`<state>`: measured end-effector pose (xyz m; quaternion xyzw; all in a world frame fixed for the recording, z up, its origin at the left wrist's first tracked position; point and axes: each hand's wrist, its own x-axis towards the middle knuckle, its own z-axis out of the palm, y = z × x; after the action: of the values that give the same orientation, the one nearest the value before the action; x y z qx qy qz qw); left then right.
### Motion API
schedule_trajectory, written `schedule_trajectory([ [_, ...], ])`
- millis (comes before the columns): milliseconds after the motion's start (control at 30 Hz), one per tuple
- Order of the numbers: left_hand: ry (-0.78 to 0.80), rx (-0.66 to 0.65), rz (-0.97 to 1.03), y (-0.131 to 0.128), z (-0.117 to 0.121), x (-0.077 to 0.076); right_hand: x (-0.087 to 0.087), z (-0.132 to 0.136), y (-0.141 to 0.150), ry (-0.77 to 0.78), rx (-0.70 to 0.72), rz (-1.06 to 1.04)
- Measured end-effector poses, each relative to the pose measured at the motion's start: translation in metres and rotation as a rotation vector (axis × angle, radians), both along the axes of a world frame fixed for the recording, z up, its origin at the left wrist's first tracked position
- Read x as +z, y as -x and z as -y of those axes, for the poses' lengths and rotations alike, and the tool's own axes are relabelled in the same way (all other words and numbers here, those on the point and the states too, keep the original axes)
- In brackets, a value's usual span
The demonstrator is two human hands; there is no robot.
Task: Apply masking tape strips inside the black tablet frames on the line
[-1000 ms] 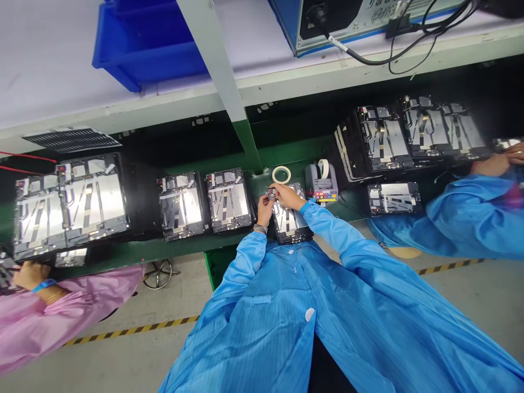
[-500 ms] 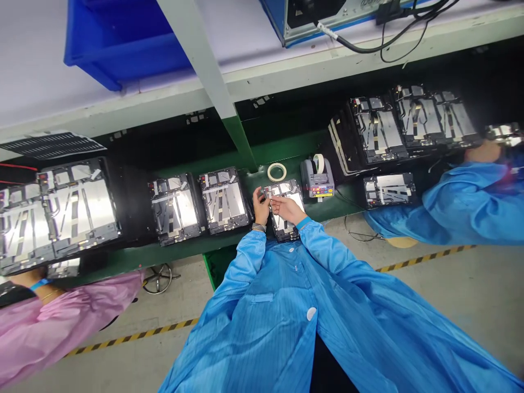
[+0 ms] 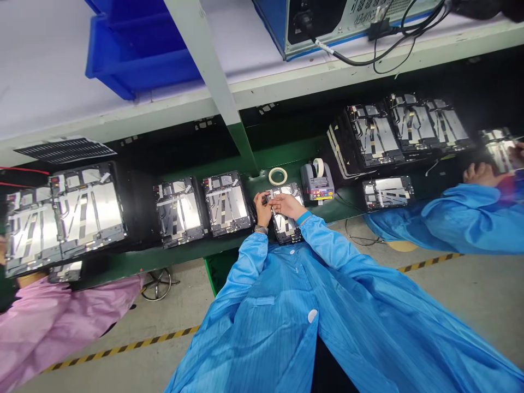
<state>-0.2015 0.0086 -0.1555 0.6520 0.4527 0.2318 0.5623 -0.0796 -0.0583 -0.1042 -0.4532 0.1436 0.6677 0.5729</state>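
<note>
Nearest: the wearer's shiny blue coat (image 3: 262,327), its front close to the bench edge. Just beyond, a flat rectangular device (image 3: 285,228), black-framed, silver-plated, with dark ribbon strips, lies face up, directly ahead and under the hands. Long axis runs near to far, far end leaning slightly left.

Both hands meet above its far left part. Left hand (image 3: 262,212) sits at the left edge, fingers curled, thumb toward the other hand. Right hand (image 3: 290,206) crosses over from the right, fingers fairly straight and close together, pointing left. Fingertips of both near or touching; whether a small piece is pinched between them, cannot tell. Left hand the nearer to the left edge; right hand covers the middle of the far half.

Surface: long dark green bench (image 3: 135,263). Left of the device, two similar silver-and-black units (image 3: 228,202) side by side; farther left, a bigger-looking pair (image 3: 92,204) beside a co-worker's pink sleeve (image 3: 73,308). Just past the far end, a pale ring of tape (image 3: 270,177); to its right, a grey tape dispenser (image 3: 317,184) with coloured buttons. Farther right, a co-worker's blue sleeve (image 3: 466,221).

Far: white shelf (image 3: 286,90) bearing a blue plastic bin (image 3: 139,63).
</note>
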Motion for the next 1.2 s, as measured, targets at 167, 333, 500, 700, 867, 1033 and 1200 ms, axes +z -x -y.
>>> schedule_trajectory([
  [167,0.004,0.001,0.042,0.000,0.000,-0.001,-0.006,0.006,0.002,-0.051,-0.003,0.001],
  [333,-0.013,-0.007,0.018,-0.001,0.000,0.003,-0.005,0.010,0.004,-0.083,0.020,-0.008],
  [500,-0.003,-0.021,-0.005,0.000,0.000,0.002,-0.004,0.010,0.003,-0.097,0.011,-0.026],
  [700,0.020,0.011,0.062,0.000,-0.001,-0.009,-0.004,0.003,-0.003,-0.049,0.027,-0.052],
  [867,0.007,-0.002,0.066,0.000,-0.002,-0.020,-0.005,0.000,-0.006,-0.025,0.018,-0.048],
  [1033,-0.056,-0.039,0.002,0.001,-0.003,-0.018,-0.009,-0.003,-0.009,-0.008,0.036,-0.056],
  [1200,-0.113,-0.063,-0.040,0.001,-0.004,-0.010,0.002,-0.001,-0.013,-0.010,0.021,-0.113],
])
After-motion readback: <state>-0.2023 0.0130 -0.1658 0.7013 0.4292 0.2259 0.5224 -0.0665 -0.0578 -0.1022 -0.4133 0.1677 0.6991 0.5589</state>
